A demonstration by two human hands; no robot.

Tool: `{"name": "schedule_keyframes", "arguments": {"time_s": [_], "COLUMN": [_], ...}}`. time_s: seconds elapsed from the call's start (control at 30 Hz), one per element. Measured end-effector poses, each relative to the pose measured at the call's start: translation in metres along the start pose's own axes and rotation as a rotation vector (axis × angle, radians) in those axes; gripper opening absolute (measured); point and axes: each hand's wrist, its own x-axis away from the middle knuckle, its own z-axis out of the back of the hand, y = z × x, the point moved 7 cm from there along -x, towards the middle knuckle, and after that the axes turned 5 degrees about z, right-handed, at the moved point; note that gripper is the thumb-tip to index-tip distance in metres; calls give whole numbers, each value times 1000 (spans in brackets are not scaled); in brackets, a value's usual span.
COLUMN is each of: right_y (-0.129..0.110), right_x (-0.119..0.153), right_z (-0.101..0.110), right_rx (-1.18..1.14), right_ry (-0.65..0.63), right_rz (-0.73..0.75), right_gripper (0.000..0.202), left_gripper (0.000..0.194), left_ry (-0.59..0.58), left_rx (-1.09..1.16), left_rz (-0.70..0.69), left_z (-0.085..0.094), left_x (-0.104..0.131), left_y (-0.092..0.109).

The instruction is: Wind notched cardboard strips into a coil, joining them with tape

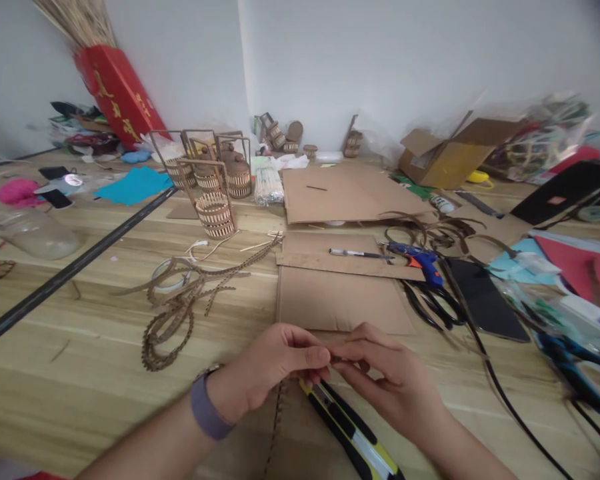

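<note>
My left forearm (pixel 150 427) enters from the lower left of the frame, my right forearm (pixel 465 437) from the lower right. Below the centre my left hand (pixel 285 363) and right hand (pixel 387 373) meet, fingertips close together, each thumb drawn in toward bent fingers in a pinch.

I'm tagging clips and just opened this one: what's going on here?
A person's left hand and right hand meet at the fingertips over the table, the right pinching a small dark piece, mostly hidden. A yellow-and-black cutter lies below them. Notched brown strips lie coiled to the left; a handled basket stands beyond.
</note>
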Motion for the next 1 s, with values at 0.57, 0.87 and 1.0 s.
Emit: {"name": "schedule_keyframes", "arguments": {"time_s": [0.57,0.87,1.0], "right_y": [7,11,6], "right_x": [0,-1,0], "right_z": [-6,-9,-8], "right_rx": [-24,-100,-26], "right_ry": [-25,-99,-70], "right_rz": [-69,-60,-29], "right_gripper": [30,19,21], "left_gripper": [33,35,43], "left_ry": [20,44,48], "left_rx": [-176,-136,-72], "left_rz": [-83,-130,-98], "left_z": [-1,-1,-1], "left_x": [1,0,-1], "left_y": [-3,4,3]}}
